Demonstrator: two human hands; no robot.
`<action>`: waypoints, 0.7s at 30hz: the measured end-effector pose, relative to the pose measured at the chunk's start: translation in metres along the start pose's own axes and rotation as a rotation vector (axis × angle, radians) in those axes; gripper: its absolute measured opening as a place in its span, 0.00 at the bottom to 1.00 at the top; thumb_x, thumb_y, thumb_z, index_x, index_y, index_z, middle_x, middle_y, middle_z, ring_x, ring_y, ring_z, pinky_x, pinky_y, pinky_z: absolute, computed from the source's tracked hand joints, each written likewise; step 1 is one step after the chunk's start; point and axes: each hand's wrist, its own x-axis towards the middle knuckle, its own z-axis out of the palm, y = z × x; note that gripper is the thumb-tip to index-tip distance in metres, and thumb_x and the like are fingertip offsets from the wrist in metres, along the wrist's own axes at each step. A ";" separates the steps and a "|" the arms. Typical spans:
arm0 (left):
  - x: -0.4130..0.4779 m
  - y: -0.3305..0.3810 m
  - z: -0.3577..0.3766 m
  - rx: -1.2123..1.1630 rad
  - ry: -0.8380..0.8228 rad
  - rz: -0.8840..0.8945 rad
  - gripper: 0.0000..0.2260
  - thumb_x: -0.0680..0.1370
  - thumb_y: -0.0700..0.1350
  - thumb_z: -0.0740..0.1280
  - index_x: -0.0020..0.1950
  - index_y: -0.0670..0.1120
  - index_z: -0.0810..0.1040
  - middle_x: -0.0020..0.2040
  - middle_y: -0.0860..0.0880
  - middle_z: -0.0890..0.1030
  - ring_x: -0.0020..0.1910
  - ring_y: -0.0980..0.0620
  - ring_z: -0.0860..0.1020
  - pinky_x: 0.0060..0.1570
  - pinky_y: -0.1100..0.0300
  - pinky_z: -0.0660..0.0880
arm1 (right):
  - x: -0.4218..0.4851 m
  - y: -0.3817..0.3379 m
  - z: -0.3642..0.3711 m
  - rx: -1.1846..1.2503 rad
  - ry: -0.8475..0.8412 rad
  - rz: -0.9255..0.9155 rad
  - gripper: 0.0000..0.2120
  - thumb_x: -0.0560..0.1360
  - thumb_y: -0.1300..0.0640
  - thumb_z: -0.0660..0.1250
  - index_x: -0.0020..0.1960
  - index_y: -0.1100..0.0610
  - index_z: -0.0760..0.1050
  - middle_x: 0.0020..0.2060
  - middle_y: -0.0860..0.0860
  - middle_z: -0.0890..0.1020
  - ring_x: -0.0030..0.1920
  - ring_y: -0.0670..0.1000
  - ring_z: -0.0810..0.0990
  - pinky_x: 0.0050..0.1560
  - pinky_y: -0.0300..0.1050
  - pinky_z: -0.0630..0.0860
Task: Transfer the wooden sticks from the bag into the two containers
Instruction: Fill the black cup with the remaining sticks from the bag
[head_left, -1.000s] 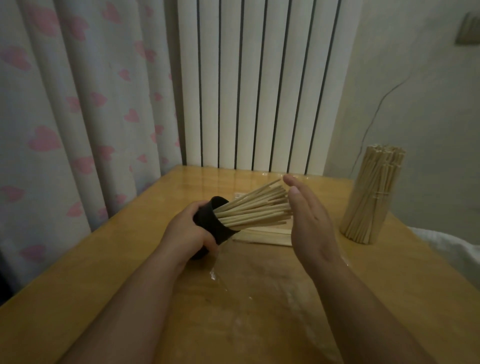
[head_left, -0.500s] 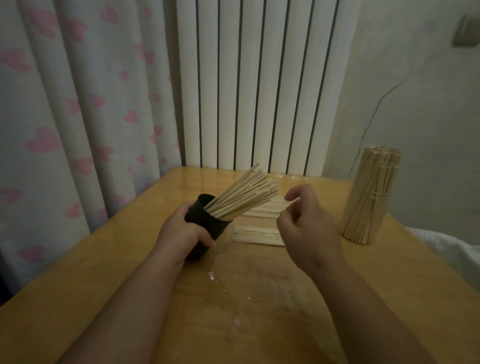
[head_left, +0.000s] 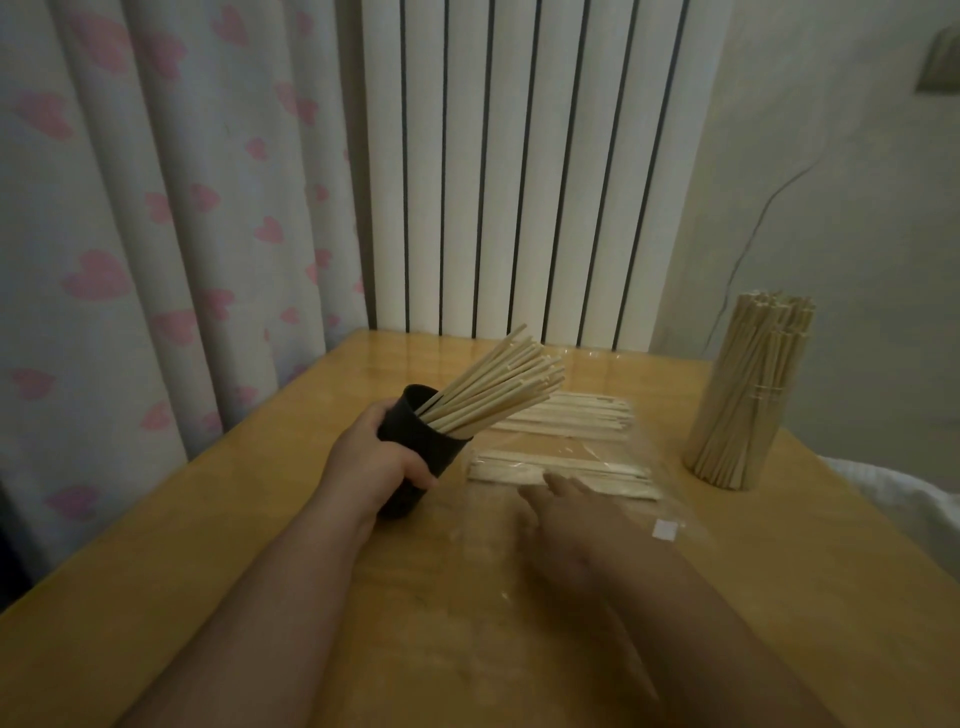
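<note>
— Starting at the left: what of the left hand (head_left: 379, 457)?

— Curled round the black cup (head_left: 423, 452), thumb on the near side, gripping firmly. Tipped rightward, mouth away from the knuckles, with a fan of wooden sticks (head_left: 498, 389) jutting up and right past those fingers.

— Any different from a second ago?

— Yes. Lay almost level then, with the right palm flat against the stick tips; now raised to a steeper tilt. Reads as tamping done and that batch seated.

— And the right hand (head_left: 566, 519)?

— Gone from the tips. Down low over the table (head_left: 208, 545) now, blurred, fingers stretched forward and fairly straight, holding nothing as far as can be told. Just beyond the fingertips: the near pile (head_left: 566, 470) inside the clear bag (head_left: 670, 530). Touching or not, cannot tell.

— Meaning for the task?

— Probably reaching for the next handful; sticks still left to move.

— Count, left to right?

— Two hands. One black cup, partly filled. Two flat piles in one bag: near pile ahead of the right fingertips, far pile (head_left: 571, 415) further beyond, under the fan's tips. One upright bundle (head_left: 748, 405) well right of the right fingers, packed tight, likely in the second container, though hardly any wall discernible. Single sticks: too many to number.
</note>
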 end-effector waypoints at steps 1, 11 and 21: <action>0.000 0.000 0.000 0.002 -0.001 -0.001 0.37 0.63 0.27 0.73 0.65 0.57 0.74 0.57 0.49 0.79 0.54 0.45 0.75 0.42 0.52 0.74 | 0.003 0.003 0.004 0.019 0.021 0.022 0.29 0.84 0.46 0.52 0.82 0.48 0.48 0.81 0.51 0.46 0.81 0.55 0.45 0.78 0.57 0.47; 0.003 -0.002 0.000 0.007 -0.004 0.000 0.39 0.62 0.27 0.73 0.66 0.57 0.75 0.59 0.49 0.79 0.57 0.43 0.76 0.47 0.49 0.76 | 0.037 0.025 0.020 0.051 0.292 0.123 0.17 0.84 0.49 0.49 0.65 0.50 0.72 0.65 0.50 0.72 0.66 0.56 0.68 0.65 0.56 0.63; 0.004 -0.002 0.000 0.010 -0.007 0.002 0.40 0.62 0.27 0.73 0.69 0.56 0.73 0.60 0.49 0.79 0.59 0.43 0.75 0.49 0.48 0.77 | 0.038 0.025 0.022 0.045 0.310 0.127 0.18 0.84 0.47 0.50 0.66 0.48 0.73 0.65 0.49 0.71 0.66 0.56 0.67 0.65 0.55 0.64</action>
